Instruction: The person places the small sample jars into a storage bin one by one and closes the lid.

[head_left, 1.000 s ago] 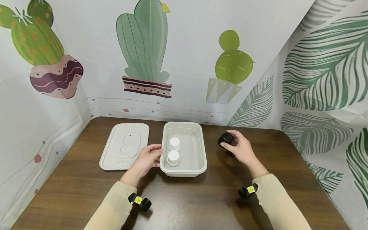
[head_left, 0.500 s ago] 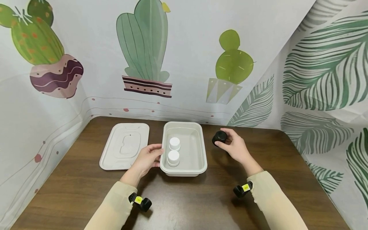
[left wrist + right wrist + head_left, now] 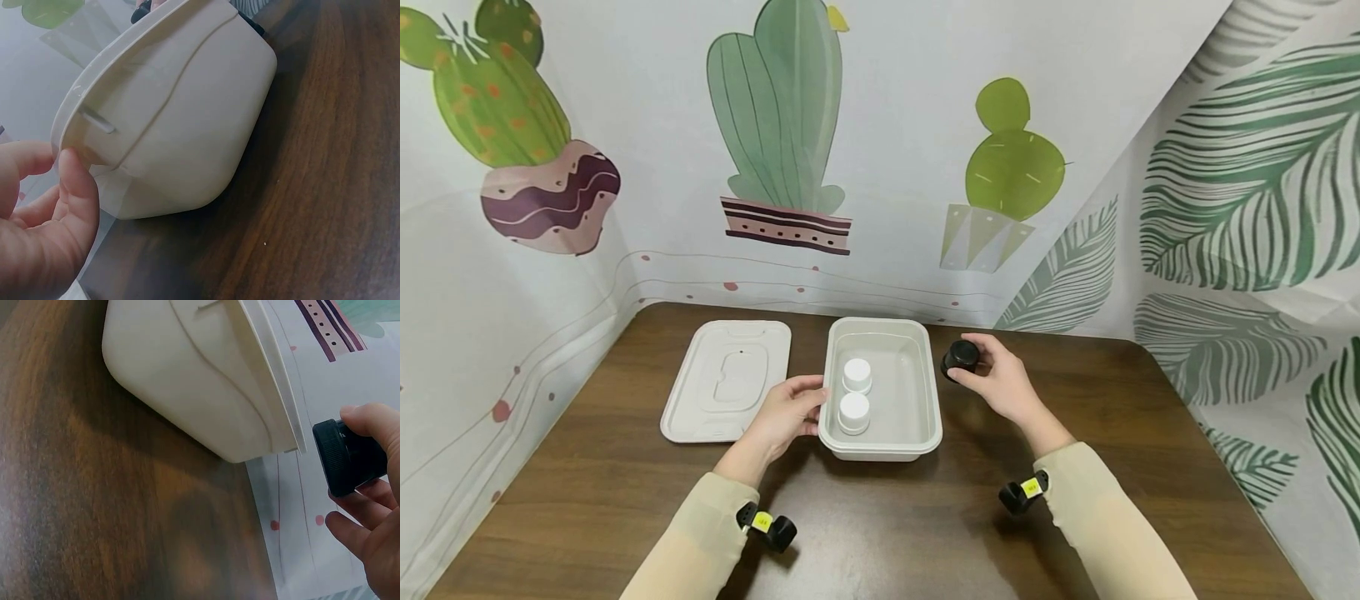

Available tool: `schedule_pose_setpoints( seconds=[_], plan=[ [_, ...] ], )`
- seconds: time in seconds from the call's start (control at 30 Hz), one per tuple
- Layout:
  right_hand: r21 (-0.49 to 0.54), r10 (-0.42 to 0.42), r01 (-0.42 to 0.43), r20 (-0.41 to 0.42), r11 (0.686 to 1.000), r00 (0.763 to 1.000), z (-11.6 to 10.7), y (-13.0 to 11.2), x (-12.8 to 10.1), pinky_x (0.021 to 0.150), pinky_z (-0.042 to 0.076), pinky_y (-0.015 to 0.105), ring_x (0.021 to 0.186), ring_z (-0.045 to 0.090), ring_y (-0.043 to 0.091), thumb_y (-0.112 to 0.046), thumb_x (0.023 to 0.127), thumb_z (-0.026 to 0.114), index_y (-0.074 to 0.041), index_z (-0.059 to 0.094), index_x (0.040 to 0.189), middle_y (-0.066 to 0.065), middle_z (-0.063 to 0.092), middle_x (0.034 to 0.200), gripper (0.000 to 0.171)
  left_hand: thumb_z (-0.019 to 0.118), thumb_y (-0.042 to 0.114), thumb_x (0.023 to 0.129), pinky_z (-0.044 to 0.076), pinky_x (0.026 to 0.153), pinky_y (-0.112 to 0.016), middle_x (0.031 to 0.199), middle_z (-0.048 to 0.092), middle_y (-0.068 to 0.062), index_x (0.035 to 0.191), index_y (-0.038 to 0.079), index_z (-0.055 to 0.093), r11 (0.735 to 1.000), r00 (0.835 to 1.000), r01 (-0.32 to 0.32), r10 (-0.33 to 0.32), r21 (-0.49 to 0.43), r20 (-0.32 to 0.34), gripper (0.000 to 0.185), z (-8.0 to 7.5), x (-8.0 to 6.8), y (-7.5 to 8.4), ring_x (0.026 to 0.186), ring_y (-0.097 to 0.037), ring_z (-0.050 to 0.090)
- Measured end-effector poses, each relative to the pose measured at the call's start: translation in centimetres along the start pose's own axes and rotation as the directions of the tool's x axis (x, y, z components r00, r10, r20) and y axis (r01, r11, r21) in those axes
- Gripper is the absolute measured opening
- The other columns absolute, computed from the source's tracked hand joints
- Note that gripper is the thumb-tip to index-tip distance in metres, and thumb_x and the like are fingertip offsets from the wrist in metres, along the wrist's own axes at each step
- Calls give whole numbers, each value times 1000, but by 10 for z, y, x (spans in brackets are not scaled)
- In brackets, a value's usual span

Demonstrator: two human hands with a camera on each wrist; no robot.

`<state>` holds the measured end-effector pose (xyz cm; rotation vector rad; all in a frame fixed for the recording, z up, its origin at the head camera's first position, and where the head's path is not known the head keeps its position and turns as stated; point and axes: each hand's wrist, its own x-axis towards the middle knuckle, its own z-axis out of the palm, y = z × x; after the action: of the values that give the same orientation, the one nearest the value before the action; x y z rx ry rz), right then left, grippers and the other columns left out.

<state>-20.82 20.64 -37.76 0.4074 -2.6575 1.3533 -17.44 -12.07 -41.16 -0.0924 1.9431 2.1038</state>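
In the head view a light-grey plastic tub (image 3: 898,392) stands in the middle of the table. Two small white-capped containers (image 3: 853,412) sit inside along its left side. My left hand (image 3: 782,417) pinches the tub's left rim, the thumb and fingers meeting on it in the left wrist view. Just right of the tub, my right hand (image 3: 1003,383) holds a small black bottle (image 3: 960,355) between thumb and fingers, raised off the table. The right wrist view shows the ribbed cap of the black bottle (image 3: 334,459) pointing toward the tub; the fingers partly hide its body.
A flat pale lid (image 3: 688,408) lies on the brown wooden table (image 3: 887,533), left of the tub. Behind the table hangs a white cloth (image 3: 895,125) printed with cacti and leaves.
My right hand has carried the black bottle leftward, closer to the tub's right side. The left hand and the tub have stayed in place.
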Motion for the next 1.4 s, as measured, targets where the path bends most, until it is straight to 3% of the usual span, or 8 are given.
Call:
schedule_pose_setpoints(
  seconds=[0.47,1.0,1.4],
  plan=[
    [34,-14,13,21,999,1000,11,-7,5,89,52,47,101,63,32,-17,79,76,-5,49,131,19,61,117,60,55,9,93,52,54,-22,86,62,-4,131,-8,44,1000,1000,1,-1,-2,2,43,0,0,0,64,-10,57],
    [7,-33,32,42,999,999,21,-13,10,87,53,43,100,64,31,-20,79,77,-8,50,131,18,61,119,60,55,9,92,52,54,-23,84,62,-3,131,-8,44,1000,1000,0,0,-5,4,44,0,1,0,64,-10,57],
    [29,-55,53,65,998,996,32,-20,17,86,54,44,101,65,31,-21,78,78,-4,50,130,15,61,119,61,53,7,93,52,53,-22,83,63,-3,131,-9,43,1000,1000,-4,4,-5,14,43,0,1,-1,63,-9,58]
  ],
)
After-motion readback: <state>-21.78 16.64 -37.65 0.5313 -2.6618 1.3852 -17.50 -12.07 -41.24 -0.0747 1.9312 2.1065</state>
